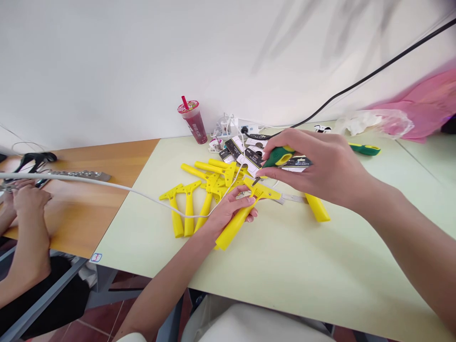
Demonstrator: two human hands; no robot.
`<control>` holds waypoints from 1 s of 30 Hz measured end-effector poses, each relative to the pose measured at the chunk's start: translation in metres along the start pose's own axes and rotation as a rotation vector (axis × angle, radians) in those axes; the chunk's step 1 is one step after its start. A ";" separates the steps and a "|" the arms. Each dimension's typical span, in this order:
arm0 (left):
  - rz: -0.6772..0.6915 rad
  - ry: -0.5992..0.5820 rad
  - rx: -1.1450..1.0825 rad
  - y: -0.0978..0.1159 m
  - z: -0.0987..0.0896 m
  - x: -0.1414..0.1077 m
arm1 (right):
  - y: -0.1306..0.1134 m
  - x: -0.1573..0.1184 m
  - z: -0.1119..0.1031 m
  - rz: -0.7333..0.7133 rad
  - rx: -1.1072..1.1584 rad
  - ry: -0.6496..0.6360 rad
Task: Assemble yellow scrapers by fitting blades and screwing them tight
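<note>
My left hand (pixel 235 209) is closed around a yellow scraper (pixel 235 225), just below its wide head, with the handle slanting toward me. In my right hand (pixel 317 166) is a green and yellow screwdriver (pixel 280 156), pinched by the handle. Its tip points down at the left part of the scraper's head, on or very near a screw there. A metal blade (pixel 294 197) shows to the right of the head. Several more yellow scrapers (pixel 188 209) lie in a group left of my hands. Another yellow handle (pixel 318 207) lies under my right wrist.
Behind my hands are black-and-white packets (pixel 245 154), a power strip (pixel 249 129) and a drink cup (pixel 193 122). A second green handle (pixel 365 149) lies at right, near pink plastic (pixel 420 107). A white cable (pixel 142 194) crosses the view. A co-worker's arms (pixel 30 228) are at left.
</note>
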State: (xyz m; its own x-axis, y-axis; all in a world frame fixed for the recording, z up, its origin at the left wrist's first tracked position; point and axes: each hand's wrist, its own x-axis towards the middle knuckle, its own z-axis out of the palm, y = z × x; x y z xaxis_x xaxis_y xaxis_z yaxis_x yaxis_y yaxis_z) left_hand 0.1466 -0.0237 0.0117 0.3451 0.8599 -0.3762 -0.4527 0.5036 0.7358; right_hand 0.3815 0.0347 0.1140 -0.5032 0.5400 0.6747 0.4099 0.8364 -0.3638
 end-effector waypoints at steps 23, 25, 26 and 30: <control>0.001 0.081 0.023 0.000 0.013 -0.005 | -0.006 -0.004 0.002 0.088 0.116 -0.249; 0.000 0.076 0.022 0.001 0.014 -0.005 | -0.006 -0.004 0.003 0.078 0.132 -0.229; -0.001 0.069 0.021 0.001 0.014 -0.006 | -0.005 -0.004 0.004 0.072 0.124 -0.209; -0.006 0.048 0.020 -0.001 0.013 -0.005 | -0.002 -0.005 0.005 0.058 0.075 -0.175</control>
State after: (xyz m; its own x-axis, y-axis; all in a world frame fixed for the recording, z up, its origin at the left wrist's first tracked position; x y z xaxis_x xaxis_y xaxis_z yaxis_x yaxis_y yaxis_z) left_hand 0.1561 -0.0301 0.0203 0.3080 0.8602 -0.4065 -0.4341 0.5072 0.7445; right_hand 0.3795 0.0306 0.1081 -0.6077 0.5904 0.5312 0.3876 0.8043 -0.4504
